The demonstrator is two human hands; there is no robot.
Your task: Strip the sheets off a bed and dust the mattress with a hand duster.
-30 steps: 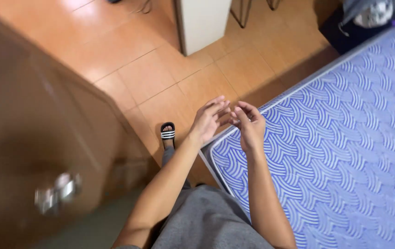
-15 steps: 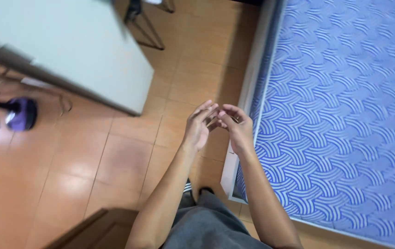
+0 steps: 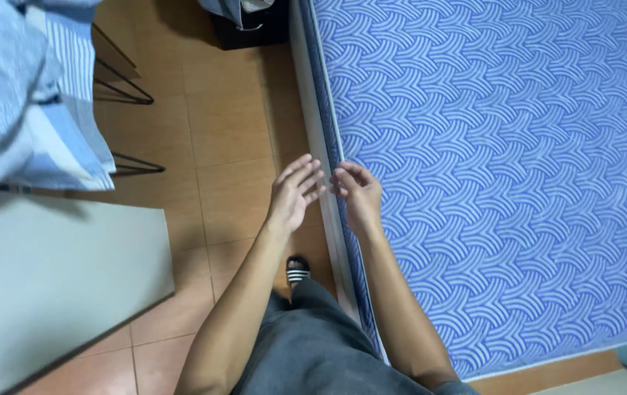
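Both hands are out mid-frame, right by the edge of the bare mattress (image 3: pixel 496 168) with the blue wave pattern, which fills the right side. The left hand (image 3: pixel 293 194) is flat with fingers spread loosely over the tiled floor (image 3: pixel 233 139); the right hand (image 3: pixel 357 194) has fingers curled in, holding nothing. They're just beside each other, fingertips nearly meeting. Striped bedding (image 3: pixel 28 95) is bundled at upper left.

Head camera looks steeply down
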